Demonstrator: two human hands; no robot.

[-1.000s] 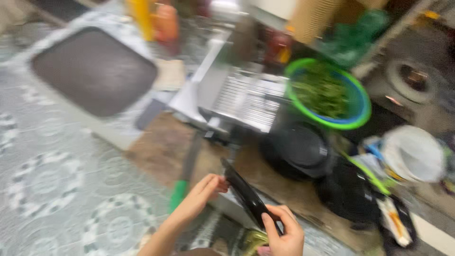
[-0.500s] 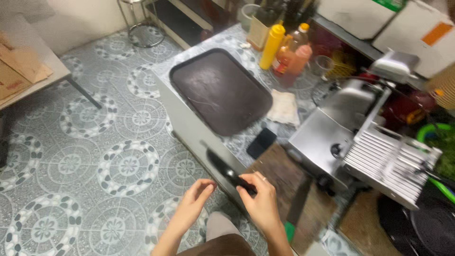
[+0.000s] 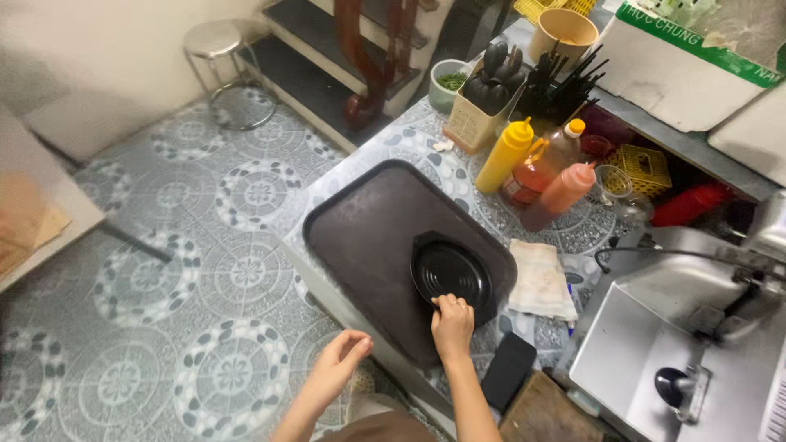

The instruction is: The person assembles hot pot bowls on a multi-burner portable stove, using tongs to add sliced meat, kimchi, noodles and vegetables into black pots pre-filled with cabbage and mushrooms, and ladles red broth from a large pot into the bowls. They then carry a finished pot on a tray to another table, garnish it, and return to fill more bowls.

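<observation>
While the right hand (image 3: 452,326) grips its near rim, the black plate (image 3: 450,272) sits flat on the dark tray (image 3: 368,229), toward the tray's right-near corner. Plate: black, octagonal outer edge, round ribbed well inside, looks empty, glossy. R fingers curled over the rim, thumb side hidden, so grasping the plate. Left hand (image 3: 340,367) hangs off the tray's near edge over the floor, fingers loosely curled, holding nothing, not touching the tray.

Diff vs 0.5 s ago: plate was up in the air on edge, held by R hand near the counter edge, tray bare. Now plate is down flat on the tray. L hand was close by the plate, now apart from it. Cam view also swung, tray now mid-frame.

Around the tray: white cloth (image 3: 540,281) just right of it, black phone (image 3: 508,370) near-right of it on the counter (image 3: 426,155), wooden board (image 3: 548,413) beyond the phone. Far-right of tray: yellow squeeze bottle (image 3: 505,155), orange-lidded bottle (image 3: 544,164) and a pink-red squeeze bottle (image 3: 561,192), clustered. Behind those, utensil holder (image 3: 483,110) w/ dark spoons. Steel slicer machine (image 3: 696,336) well right of tray. Metal stool (image 3: 221,69) far-left, on patterned floor tiles (image 3: 164,270).

Nothing sits between plate and tray; rest of tray surface bare.
</observation>
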